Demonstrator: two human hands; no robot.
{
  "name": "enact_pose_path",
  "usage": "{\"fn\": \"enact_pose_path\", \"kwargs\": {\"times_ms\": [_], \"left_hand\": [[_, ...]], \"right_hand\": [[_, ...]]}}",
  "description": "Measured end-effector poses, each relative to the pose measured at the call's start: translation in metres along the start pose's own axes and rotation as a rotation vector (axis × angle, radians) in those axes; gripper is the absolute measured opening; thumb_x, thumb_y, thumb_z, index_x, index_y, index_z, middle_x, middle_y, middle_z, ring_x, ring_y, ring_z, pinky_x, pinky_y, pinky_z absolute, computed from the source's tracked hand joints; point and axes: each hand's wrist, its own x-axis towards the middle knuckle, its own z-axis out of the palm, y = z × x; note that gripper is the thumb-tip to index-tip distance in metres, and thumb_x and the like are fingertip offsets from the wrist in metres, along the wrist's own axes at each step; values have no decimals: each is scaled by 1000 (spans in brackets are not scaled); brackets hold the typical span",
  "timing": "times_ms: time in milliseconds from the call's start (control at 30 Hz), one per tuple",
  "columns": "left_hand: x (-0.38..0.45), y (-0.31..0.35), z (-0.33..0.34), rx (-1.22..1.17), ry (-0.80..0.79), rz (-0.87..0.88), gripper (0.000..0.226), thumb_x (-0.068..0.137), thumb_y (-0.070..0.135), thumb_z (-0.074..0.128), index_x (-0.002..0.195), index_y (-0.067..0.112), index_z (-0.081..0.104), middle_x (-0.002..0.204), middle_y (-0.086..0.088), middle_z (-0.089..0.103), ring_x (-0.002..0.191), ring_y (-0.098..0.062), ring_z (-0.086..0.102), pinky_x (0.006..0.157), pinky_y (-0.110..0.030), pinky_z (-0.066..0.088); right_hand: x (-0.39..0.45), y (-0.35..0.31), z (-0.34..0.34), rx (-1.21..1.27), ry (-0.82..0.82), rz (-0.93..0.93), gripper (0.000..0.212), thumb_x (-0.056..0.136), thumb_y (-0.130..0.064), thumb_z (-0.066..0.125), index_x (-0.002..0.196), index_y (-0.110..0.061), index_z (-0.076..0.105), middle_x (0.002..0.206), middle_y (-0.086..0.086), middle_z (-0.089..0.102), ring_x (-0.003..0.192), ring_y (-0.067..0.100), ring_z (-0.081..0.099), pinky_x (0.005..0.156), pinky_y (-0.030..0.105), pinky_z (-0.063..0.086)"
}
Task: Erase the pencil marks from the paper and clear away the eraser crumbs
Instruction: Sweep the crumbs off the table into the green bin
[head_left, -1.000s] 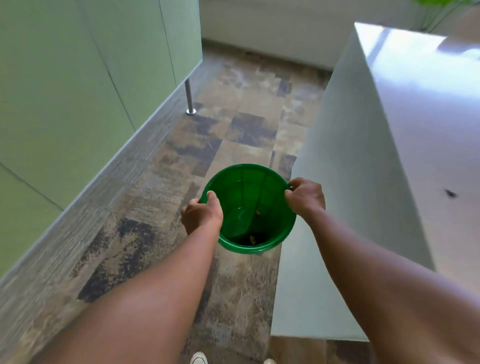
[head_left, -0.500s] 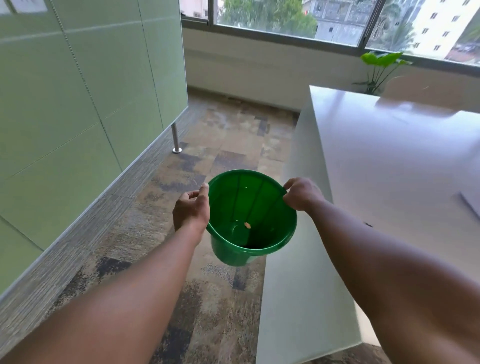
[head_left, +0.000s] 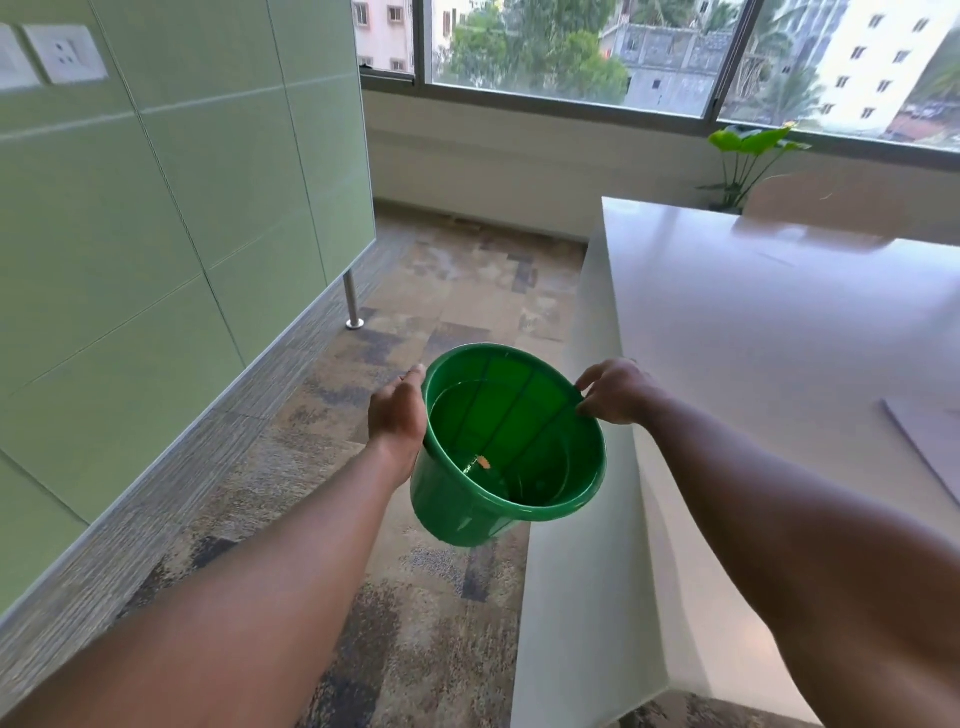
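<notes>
The left hand (head_left: 397, 413) is being pressed flat against the outer wall of the green bin (head_left: 506, 441), fingers straight, thumb by the rim. The bin is being held in the air over the floor (head_left: 311, 467), just off the table's left edge, tilted so its inside is being shown; a small orange scrap (head_left: 483, 461) is lying near the bottom. The bin's far rim is being pinched by the right hand (head_left: 615, 392). At the table's right edge a corner of the paper (head_left: 930, 441) is being glimpsed; whether marks or crumbs remain cannot be told. Judging by this, the crumb-clearing stage is being prepared, with the sweeping itself not yet done.
</notes>
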Motion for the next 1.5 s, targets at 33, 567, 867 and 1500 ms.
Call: {"fn": "enact_pose_path", "kwargs": {"times_ms": [33,567,867,1500], "left_hand": [[-2,1,2,-4,-1,-4,36,105,37,48,86,11,63,98,-14,66,92,-29,62,84,-39,52],[-24,4,21,22,-32,14,35,104,38,47,83,11,54,85,-13,57,79,-23,55,74,-37,48],[-30,3,26,-4,-30,3,35,103,37,48,76,14,53,85,-12,57,80,-24,55,76,-39,47],[-30,15,29,36,-70,9,49,101,42,47,116,-1,66,102,-15,67,102,-33,65,108,-55,48]], "right_hand": [[0,3,-1,7,3,-1,32,79,-23,79,110,-27,74,115,4,68,100,19,65,92,31,54],[-14,32,2,-5,24,-37,35,78,-26,77,112,-26,72,119,8,63,101,27,65,97,41,54],[-19,39,3,5,15,-42,36,79,-27,75,115,-27,70,121,8,62,101,28,65,97,43,53],[-99,102,-1,346,504,255,50,105,-41,26,116,-12,65,128,22,61,119,38,54,90,38,39]]}}
